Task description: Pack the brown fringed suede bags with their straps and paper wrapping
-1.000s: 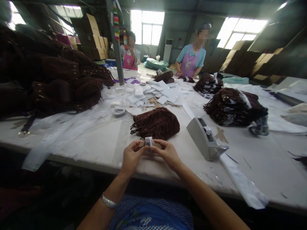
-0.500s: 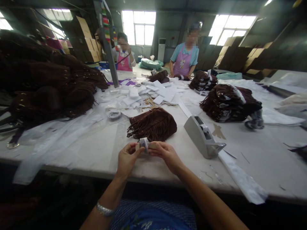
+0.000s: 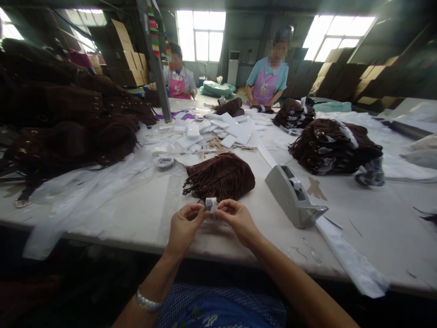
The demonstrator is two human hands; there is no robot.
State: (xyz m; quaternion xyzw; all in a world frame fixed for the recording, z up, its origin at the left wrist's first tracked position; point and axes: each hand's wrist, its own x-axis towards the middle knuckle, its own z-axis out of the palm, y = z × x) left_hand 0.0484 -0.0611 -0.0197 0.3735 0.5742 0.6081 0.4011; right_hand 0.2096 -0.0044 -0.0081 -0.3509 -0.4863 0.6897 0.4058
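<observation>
One tape dispenser, two co-workers, one post, fringed bags (heaped past counting)

This is a factory workshop: bags heaped left, cartons stacked far left, aproned workers across the surface.

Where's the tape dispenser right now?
In the head view, the grey tape dispenser sits on the white table, to the right of the fringed brown bag and the right hand.

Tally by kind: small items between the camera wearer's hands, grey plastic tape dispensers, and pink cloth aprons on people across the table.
Small white-and-grey piece between left hand and right hand: 1
Grey plastic tape dispenser: 1
Pink cloth aprons: 2
Total: 4
</observation>
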